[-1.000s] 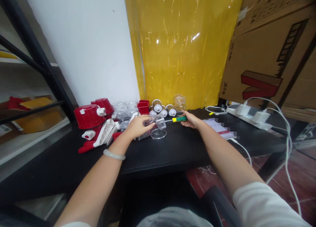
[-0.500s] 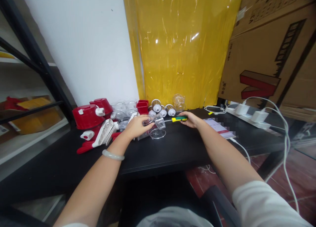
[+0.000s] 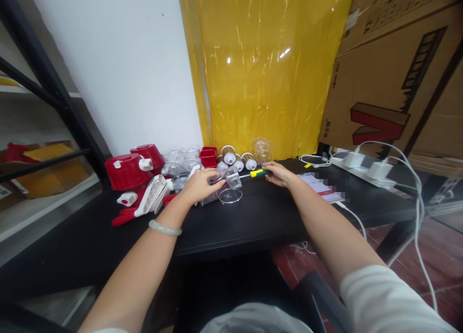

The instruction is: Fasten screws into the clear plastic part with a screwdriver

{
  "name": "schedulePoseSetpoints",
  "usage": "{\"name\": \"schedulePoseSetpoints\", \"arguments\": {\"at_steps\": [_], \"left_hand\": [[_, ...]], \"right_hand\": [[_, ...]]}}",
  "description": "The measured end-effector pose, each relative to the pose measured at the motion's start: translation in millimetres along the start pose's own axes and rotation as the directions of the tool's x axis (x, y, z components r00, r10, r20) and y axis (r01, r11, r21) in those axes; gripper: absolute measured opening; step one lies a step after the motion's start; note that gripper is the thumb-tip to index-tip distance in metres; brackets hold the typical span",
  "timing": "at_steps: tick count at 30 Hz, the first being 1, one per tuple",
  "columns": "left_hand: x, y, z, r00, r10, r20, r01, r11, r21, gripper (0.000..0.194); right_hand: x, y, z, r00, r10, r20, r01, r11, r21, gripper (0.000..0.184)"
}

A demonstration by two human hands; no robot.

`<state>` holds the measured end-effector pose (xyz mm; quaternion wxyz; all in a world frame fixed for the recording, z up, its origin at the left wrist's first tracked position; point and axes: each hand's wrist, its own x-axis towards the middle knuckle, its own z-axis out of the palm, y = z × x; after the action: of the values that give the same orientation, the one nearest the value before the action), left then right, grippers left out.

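Note:
My left hand [image 3: 201, 184] is closed around a clear plastic cup-like part [image 3: 233, 178], tilted on its side above the desk. In my right hand [image 3: 279, 173] is a screwdriver [image 3: 258, 173] with a yellow and green handle. Its metal shaft points left and reaches the clear part's right end; whether the tip touches a screw is too small to tell. Just below the clear part a round transparent piece [image 3: 230, 195] lies on the black desk [image 3: 249, 222]. White-capped cylinders [image 3: 228, 155] lie behind both hands.
Red housings [image 3: 126, 171], white handle-like parts [image 3: 154, 195] and clear cups [image 3: 181, 157] crowd the desk's left side. To the right are a tablet [image 3: 320, 187] with a cable and a white power strip [image 3: 363, 173]. A large cardboard box [image 3: 390, 82] stands behind.
The screwdriver's handle has turned slightly in my right hand, showing more yellow. My left hand and the clear part stay nearly where they were.

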<state>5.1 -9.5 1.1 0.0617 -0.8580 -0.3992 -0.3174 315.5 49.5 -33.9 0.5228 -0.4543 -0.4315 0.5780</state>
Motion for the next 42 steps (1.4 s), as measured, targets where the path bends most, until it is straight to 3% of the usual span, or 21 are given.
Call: {"name": "schedulePoseSetpoints", "arguments": {"at_steps": [3,6,7,11,14,19,23,26,30,32,34,39,42], "left_hand": [[0,0,-0.2,1.000,0.000,0.000,0.000,1.000,0.011,0.031],[0,-1,0.2,1.000,0.004,0.006,-0.004,1.000,0.026,0.032],[0,-1,0.5,1.000,0.004,0.005,-0.004,1.000,0.028,0.032],[0,-2,1.2,1.000,0.009,0.001,-0.009,0.999,0.035,0.034],[0,-1,0.9,1.000,0.017,0.008,-0.018,0.999,0.037,0.033],[-1,-1,0.5,1.000,0.011,0.001,-0.011,0.999,0.038,0.034],[-1,-2,1.3,1.000,0.015,0.006,-0.015,0.999,0.032,0.034],[-1,-1,1.6,1.000,0.011,0.000,-0.011,1.000,0.026,0.035],[-1,0,1.2,1.000,0.014,0.004,-0.014,0.999,0.031,0.036],[-1,0,1.2,1.000,0.014,0.003,-0.014,0.999,0.034,0.036],[-1,0,1.1,1.000,0.013,0.002,-0.013,0.999,0.036,0.036],[0,0,0.7,1.000,0.026,0.007,-0.026,0.999,0.030,0.035],[0,0,0.5,0.999,0.032,0.002,-0.032,0.999,0.031,0.035]], "right_hand": [[-1,-2,1,1.000,-0.004,0.016,0.003,0.995,0.095,0.023],[2,0,3,1.000,-0.019,-0.002,0.019,0.994,0.110,0.011],[4,1,4,0.999,-0.014,-0.028,0.017,0.997,0.080,0.006],[10,9,3,0.991,-0.056,-0.124,0.020,0.961,-0.275,0.033],[10,12,0,0.987,-0.103,-0.124,0.045,0.913,-0.404,0.030],[3,5,4,0.997,-0.059,-0.058,0.056,0.997,-0.044,0.016],[-2,0,8,1.000,-0.022,-0.022,0.026,0.983,0.184,0.014],[-1,1,9,0.999,0.003,-0.035,0.003,0.988,0.155,0.012],[6,7,7,0.988,-0.059,-0.140,0.038,0.988,-0.147,0.028],[8,11,6,0.982,-0.122,-0.145,0.084,0.966,-0.244,0.028],[8,12,6,0.981,-0.141,-0.135,0.113,0.974,-0.198,0.022],[5,7,9,0.995,-0.057,-0.079,0.070,0.983,0.167,0.011],[6,5,8,0.998,-0.020,-0.062,0.034,0.973,0.229,0.009]]}}
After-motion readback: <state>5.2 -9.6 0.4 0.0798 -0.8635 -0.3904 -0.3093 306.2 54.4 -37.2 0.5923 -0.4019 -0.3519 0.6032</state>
